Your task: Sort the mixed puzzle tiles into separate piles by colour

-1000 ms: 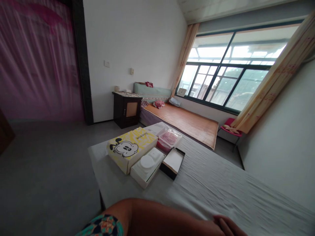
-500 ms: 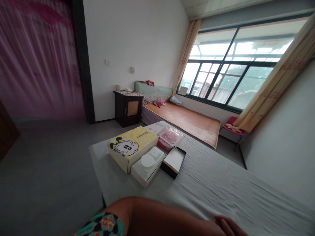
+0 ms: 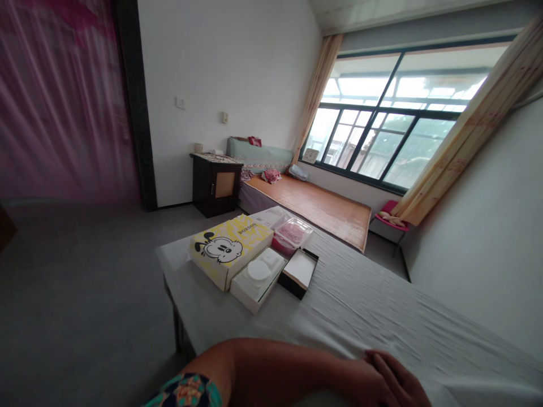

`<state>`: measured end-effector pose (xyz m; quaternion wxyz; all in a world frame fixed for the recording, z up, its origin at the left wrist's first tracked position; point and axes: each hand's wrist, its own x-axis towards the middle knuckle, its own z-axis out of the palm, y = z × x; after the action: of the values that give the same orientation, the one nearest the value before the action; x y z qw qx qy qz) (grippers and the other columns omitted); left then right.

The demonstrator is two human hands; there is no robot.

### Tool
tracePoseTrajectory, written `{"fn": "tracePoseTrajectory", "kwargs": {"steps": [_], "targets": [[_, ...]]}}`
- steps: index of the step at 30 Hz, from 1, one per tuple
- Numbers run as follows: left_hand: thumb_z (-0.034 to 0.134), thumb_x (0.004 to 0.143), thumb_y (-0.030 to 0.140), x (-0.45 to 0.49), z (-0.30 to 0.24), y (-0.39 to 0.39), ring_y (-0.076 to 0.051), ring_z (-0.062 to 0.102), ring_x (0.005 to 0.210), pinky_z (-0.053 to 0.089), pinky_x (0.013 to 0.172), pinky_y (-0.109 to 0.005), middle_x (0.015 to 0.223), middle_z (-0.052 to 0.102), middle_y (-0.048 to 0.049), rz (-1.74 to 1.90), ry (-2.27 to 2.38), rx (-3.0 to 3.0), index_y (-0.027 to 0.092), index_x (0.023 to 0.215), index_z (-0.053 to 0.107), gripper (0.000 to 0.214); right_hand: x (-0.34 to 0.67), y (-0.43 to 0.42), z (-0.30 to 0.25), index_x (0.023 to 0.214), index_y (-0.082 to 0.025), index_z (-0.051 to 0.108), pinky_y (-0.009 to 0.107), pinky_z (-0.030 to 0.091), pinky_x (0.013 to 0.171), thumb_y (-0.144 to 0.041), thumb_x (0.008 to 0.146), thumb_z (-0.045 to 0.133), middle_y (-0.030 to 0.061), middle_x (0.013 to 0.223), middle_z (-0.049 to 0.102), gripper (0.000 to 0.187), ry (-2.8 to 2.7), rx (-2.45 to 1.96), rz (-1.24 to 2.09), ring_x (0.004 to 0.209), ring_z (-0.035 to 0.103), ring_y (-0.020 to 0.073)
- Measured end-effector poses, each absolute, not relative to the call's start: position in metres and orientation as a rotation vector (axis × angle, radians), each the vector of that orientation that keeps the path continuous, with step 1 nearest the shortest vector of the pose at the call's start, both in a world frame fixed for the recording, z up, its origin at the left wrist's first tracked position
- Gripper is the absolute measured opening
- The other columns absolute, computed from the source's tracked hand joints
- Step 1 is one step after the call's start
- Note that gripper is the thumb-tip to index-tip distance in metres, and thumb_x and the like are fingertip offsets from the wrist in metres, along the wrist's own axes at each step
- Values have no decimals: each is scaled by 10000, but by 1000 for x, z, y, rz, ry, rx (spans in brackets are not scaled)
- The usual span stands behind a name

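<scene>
From the lower left, my left arm reaches across the near side of the cloth-covered table. My left hand rests at the table's near edge, fingers side by side, slightly bent and lying down. Nothing shows in it; the bottom of the picture cuts off its fingertips. My right hand is out of view. Beyond the arm stand a yellow and white cartoon-dog box, an open white box holding a round white item, an open black box with a white inside, and a clear-lidded pink container.
Past the table is a bed with a woven mat. A dark cabinet stands beside it by the wall. A pink chair is under the curtain at the window. A purple curtain hangs at left.
The camera view has shifted slightly, so the room sits a little further left and more of my left hand and a table leg show. The boxes keep their places on the table.
</scene>
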<state>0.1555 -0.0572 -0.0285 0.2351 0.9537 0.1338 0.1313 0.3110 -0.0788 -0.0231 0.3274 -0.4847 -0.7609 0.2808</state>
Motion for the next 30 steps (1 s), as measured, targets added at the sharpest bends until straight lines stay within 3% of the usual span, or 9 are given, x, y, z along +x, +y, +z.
{"fn": "tracePoseTrajectory", "kwargs": {"steps": [3, 6, 8, 12, 17, 20, 22, 25, 30], "targets": [[641, 759, 262, 154, -28, -56, -144, 635, 763, 480, 666, -206, 821, 686, -10, 264, 282, 2615, 160, 850, 677, 141, 312, -76, -37, 982, -224, 728, 275, 522, 857, -508, 706, 617, 84, 1070, 696, 412, -1957, -1270, 784, 958, 660, 241], [641, 727, 194, 141, -17, -58, -132, 634, 706, 477, 644, -198, 708, 661, 35, 128, 160, 2515, 187, 700, 660, 34, 304, -74, -38, 970, -201, 712, 289, 533, 831, -534, 766, 543, 89, 1010, 714, 425, -1873, -1348, 885, 922, 669, 231], [658, 702, 175, 119, -4, -63, -129, 636, 681, 478, 648, -194, 665, 650, 41, 52, 57, 2467, 195, 632, 647, 73, 296, -72, -30, 930, -195, 705, 297, 546, 786, -546, 767, 538, 79, 917, 729, 421, -1883, -1381, 933, 859, 679, 228], [620, 750, 223, 47, 25, -82, -162, 647, 824, 478, 701, -219, 847, 686, -6, 370, 215, 2610, 222, 828, 693, 106, 267, -63, -3, 908, -207, 675, 289, 547, 672, -531, 781, 528, 51, 817, 722, 378, -2046, -1395, 904, 720, 672, 198], [542, 821, 250, -38, 45, -106, -163, 639, 843, 461, 781, -241, 912, 694, -22, 601, 685, 2646, 257, 969, 685, 206, 193, -48, 22, 1123, -216, 576, 283, 538, 681, -446, 867, 416, 68, 993, 692, 380, -2097, -1298, 586, 718, 668, 156], [520, 844, 263, -75, 52, -121, -161, 634, 838, 450, 792, -245, 891, 691, -20, 608, 912, 2612, 259, 961, 688, 205, 149, -42, 20, 1285, -268, 462, 298, 540, 725, -358, 869, 414, 76, 1306, 537, 429, -2202, -1194, 380, 726, 666, 131], [497, 864, 277, -95, 57, -133, -158, 627, 830, 443, 784, -246, 885, 685, -19, 607, 1056, 2580, 256, 956, 686, 212, 129, -39, 15, 1349, -308, 387, 315, 530, 796, -314, 863, 430, 48, 1407, 435, 488, -2281, -1181, 258, 873, 661, 151], [469, 885, 290, -119, 61, -147, -146, 609, 804, 435, 752, -235, 865, 668, -14, 571, 1213, 2545, 251, 935, 680, 220, 116, -32, 8, 1370, -351, 354, 336, 516, 849, -269, 865, 441, 0, 1412, 436, 519, -2374, -1240, 106, 1134, 557, 191], [465, 887, 276, -132, 52, -144, -153, 566, 864, 419, 814, -250, 857, 642, -24, 634, 1288, 2543, 237, 895, 673, 212, 120, -19, 4, 1354, -379, 373, 336, 556, 700, -262, 886, 403, -8, 1393, 461, 484, -2380, -1413, -66, 1094, 584, 214]]}}
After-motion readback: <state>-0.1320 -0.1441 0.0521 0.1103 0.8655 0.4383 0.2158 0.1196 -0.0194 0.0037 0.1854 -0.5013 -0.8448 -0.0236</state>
